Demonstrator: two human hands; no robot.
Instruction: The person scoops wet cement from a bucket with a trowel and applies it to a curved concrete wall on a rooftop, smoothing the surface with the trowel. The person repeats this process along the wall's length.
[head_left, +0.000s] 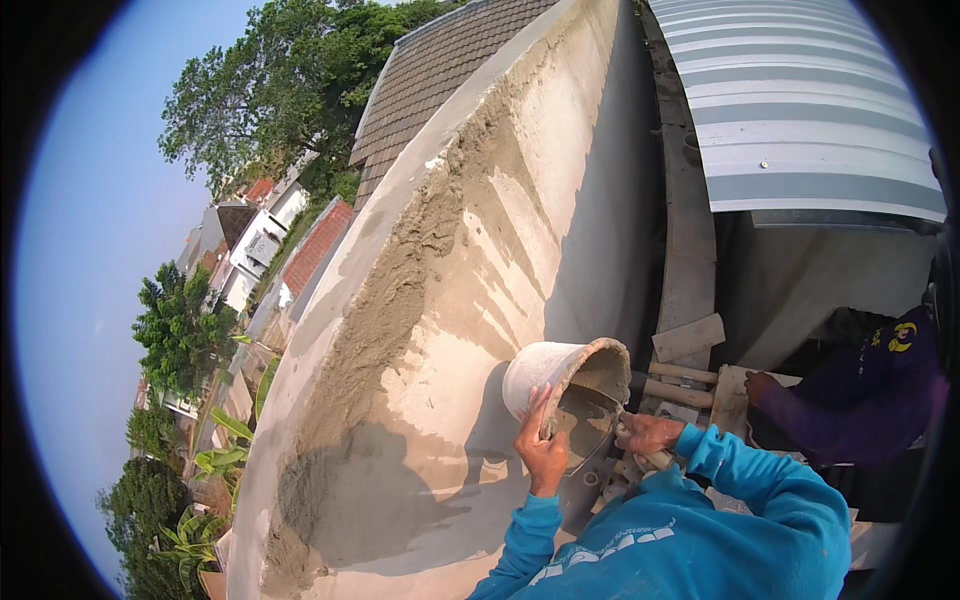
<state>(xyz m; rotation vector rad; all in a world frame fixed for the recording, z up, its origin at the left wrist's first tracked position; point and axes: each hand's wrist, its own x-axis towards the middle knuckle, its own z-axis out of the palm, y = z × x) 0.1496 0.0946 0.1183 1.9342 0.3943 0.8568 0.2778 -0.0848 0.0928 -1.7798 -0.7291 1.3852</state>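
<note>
Near 4 o'clock, I'm gripping mortar bucket [548, 368] w/ L hand [543, 448], pale handle [660, 460] w/ R hand [649, 434]; steady tilt should limit spills.

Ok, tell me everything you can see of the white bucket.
The off-white bucket is round and looks like plastic, its rim and inner wall coated in grey-brown residue. Wet-looking grey mortar lies inside. It is tilted well over, its mouth facing the picture's right and lower edge. The left-hand grip holds its lower side near the rim. The right-hand grip is beside the mouth; whether it touches is unclear. The partly plastered wall is close behind; contact there can't be told.
</note>
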